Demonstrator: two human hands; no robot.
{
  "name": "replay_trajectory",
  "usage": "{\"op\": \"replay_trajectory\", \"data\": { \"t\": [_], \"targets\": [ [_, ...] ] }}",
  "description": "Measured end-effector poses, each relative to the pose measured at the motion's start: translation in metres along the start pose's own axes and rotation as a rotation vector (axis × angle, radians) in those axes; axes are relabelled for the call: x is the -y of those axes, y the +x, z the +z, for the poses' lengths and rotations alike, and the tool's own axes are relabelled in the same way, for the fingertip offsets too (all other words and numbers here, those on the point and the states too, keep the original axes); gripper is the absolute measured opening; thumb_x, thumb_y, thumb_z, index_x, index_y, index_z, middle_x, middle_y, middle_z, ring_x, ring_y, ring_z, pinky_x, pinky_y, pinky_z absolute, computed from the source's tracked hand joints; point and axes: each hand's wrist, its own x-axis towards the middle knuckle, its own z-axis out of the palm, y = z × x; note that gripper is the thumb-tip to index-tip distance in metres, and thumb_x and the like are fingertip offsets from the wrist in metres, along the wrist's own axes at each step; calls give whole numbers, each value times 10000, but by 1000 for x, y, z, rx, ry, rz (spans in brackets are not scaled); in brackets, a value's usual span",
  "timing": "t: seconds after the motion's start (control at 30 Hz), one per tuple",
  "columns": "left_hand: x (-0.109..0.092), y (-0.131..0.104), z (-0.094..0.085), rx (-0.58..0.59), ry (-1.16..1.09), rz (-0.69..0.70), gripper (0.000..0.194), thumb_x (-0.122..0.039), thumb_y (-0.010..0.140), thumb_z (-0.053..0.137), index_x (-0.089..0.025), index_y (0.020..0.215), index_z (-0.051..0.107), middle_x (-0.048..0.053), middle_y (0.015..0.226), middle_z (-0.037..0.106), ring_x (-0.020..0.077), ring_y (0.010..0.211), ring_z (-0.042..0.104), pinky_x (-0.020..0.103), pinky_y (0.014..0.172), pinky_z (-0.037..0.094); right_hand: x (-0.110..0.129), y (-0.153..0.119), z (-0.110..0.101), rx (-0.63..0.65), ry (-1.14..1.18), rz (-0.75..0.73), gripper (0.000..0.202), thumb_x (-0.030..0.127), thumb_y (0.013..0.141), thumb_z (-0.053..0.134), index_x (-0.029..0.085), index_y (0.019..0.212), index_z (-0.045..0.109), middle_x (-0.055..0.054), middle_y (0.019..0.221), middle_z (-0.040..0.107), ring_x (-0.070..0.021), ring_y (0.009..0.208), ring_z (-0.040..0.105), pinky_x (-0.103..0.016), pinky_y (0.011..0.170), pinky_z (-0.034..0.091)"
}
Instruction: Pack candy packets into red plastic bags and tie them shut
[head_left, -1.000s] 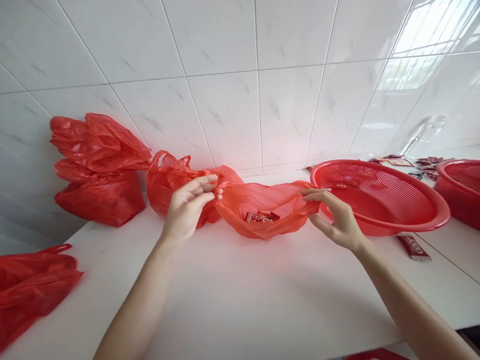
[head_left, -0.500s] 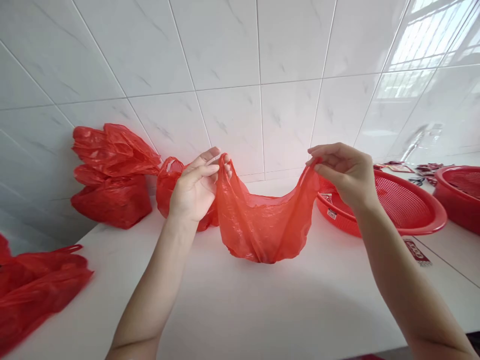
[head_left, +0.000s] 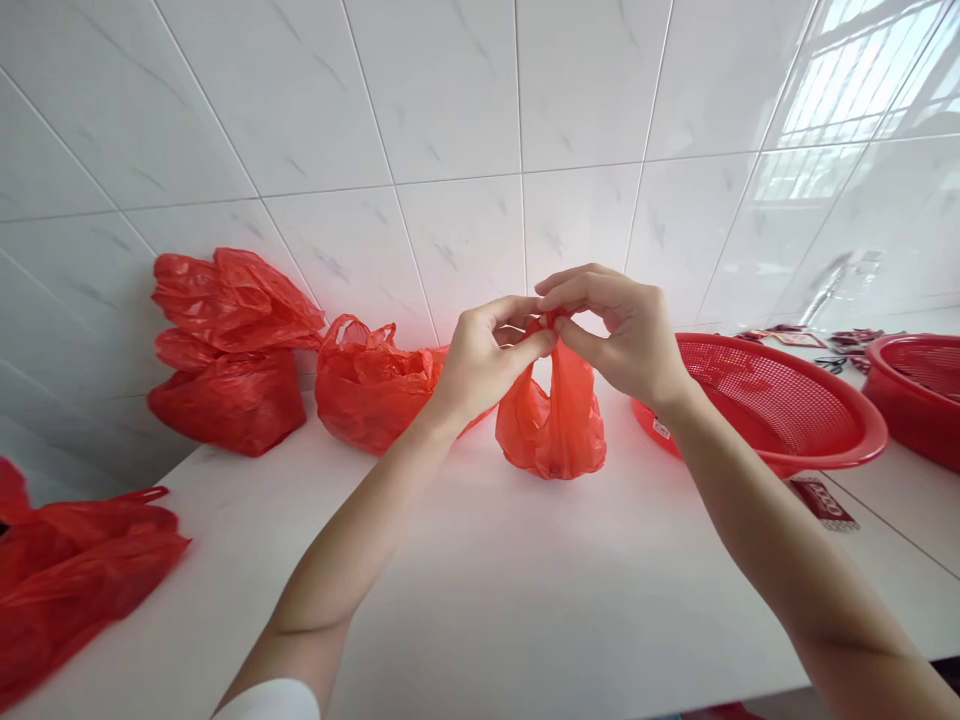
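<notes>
A small red plastic bag (head_left: pixel 553 430) hangs above the white table, its handles drawn together at the top. My left hand (head_left: pixel 496 352) pinches the handles from the left, its fingertips closed on the plastic. From the right, my right hand (head_left: pixel 619 325) grips the same gathered top, its fingertips touching those of my left hand. The lower part of the bag is rounded, with a small darker spot at its bottom; what is inside is too unclear to tell.
Stacked red bags (head_left: pixel 232 350) and another filled red bag (head_left: pixel 375 385) stand by the tiled wall. More red plastic (head_left: pixel 90 570) lies at the left. A red mesh basket (head_left: pixel 787 400), a second basket (head_left: pixel 919 400) and a red packet (head_left: pixel 823 503) are on the right of the table (head_left: pixel 540 620).
My hands have come together from wide apart, bringing the two handles to one point. The bag's opening has closed up and the bag now hangs narrower.
</notes>
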Motion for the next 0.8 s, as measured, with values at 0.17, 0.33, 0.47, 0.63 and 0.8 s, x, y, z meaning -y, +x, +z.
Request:
{"op": "replay_trajectory", "data": {
  "t": [0.17,0.33,0.47,0.63,0.8],
  "targets": [
    [8,10,3,61,-88,-92,69,-198,839,700,-149,883,720,17,759,680,124,663,658,279,690,558,-7,-8,-3,-84,-55,15,246,41,833,597,232,891,741,-37,1045,737,-206,992,695,-395,883,584],
    [8,10,9,74,-126,-135,75,-169,841,677,-141,776,702,12,727,666,109,644,637,263,679,548,-10,-14,-4,-140,-51,72,169,150,860,672,255,975,737,-36,1150,726,-208,1002,692,-408,940,568],
    [5,8,8,62,-147,-125,86,-170,838,662,-148,760,693,14,749,676,121,697,646,278,731,552,-14,-26,-9,-52,166,281,337,328,835,777,260,1156,701,-46,1178,714,-220,1012,694,-398,941,565],
    [6,7,6,-20,-123,-95,78,-197,815,685,-148,755,690,23,753,681,115,648,618,280,685,534,-29,-59,-6,280,411,634,340,467,842,766,217,1071,751,-49,975,758,-257,920,714,-391,812,580],
    [12,7,-2,-118,-98,-52,100,-189,734,749,-156,822,717,19,795,686,127,704,643,282,721,541,-39,-75,-2,-12,689,847,350,545,820,755,212,924,789,-88,987,788,-290,984,727,-410,869,579]
  ]
}}
